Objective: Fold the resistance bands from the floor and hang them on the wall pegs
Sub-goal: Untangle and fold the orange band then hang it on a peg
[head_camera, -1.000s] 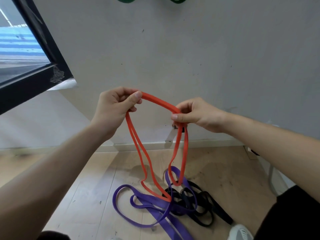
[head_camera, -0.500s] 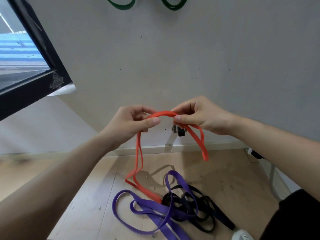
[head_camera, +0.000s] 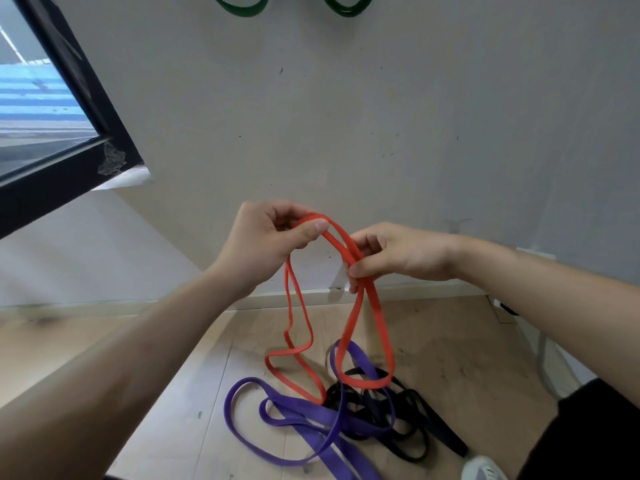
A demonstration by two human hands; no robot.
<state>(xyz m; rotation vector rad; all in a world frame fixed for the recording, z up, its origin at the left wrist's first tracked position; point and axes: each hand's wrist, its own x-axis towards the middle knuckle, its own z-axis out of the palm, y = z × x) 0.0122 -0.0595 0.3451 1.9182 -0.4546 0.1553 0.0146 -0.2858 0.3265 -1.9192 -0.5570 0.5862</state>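
Since a moment ago my right hand (head_camera: pixel 401 252) has dropped lower, and its loop of the orange band (head_camera: pixel 349 318) hangs longer. Both it and my left hand (head_camera: pixel 266 239) pinch the band. Purple band (head_camera: pixel 311 415) and black band (head_camera: pixel 398 424) lie on the wooden floor (head_camera: pixel 450 341), below the grey wall (head_camera: pixel 346 116).

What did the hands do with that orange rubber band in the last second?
Both hands, left hand and right hand, came closer together, gathering the orange rubber band into two hanging loops. Both kept their grip. The purple band and black band stayed on the floor.
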